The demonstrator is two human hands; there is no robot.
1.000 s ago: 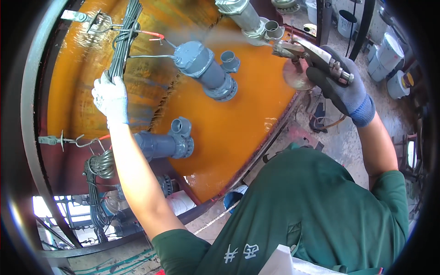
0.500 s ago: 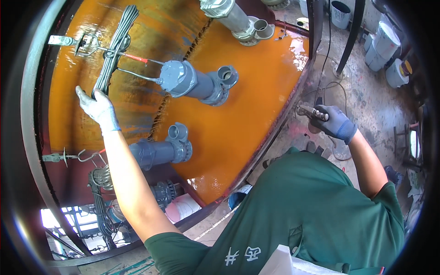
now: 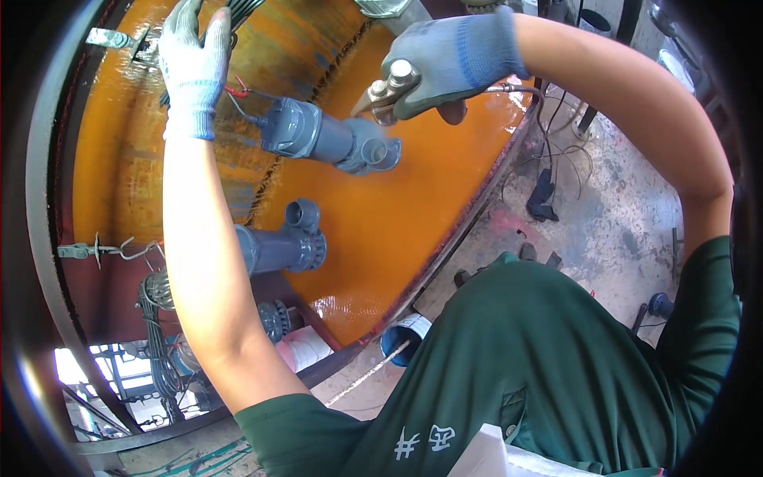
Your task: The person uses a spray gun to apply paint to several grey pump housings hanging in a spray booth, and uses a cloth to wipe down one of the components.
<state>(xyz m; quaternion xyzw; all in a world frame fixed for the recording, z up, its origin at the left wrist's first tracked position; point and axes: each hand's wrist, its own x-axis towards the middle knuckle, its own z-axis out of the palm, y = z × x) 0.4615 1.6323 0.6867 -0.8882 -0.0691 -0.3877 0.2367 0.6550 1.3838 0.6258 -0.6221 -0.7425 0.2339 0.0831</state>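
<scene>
My left hand (image 3: pixel 195 52), in a grey-and-blue glove, is raised at the upper left, fingers stretched upward and thumb apart. It lies in front of a coiled bundle of dark cable (image 3: pixel 242 11), which shows on both sides of it; contact is hard to make out. Gloved too, my right hand (image 3: pixel 445 60) is closed round a metal spray gun (image 3: pixel 389 87). The gun points left and down at a blue-grey motor-like cylinder (image 3: pixel 306 131) with a round open port. A faint mist hangs around that port end. A hose (image 3: pixel 524 89) trails from the gun.
Another blue-grey cylinder (image 3: pixel 278 246) hangs nearer me, above a wet orange-coated surface (image 3: pixel 397 215). A curved metal frame (image 3: pixel 44 199) borders the left. A blue-lined bucket (image 3: pixel 413 326) stands by the surface's edge. Hose loops and a dark cloth-like item (image 3: pixel 542 195) lie on the floor.
My right hand has brought the spray gun up and left, from over the floor to the cylinder. My left hand has moved upward along the cable bundle. Mist now shows at the port.
</scene>
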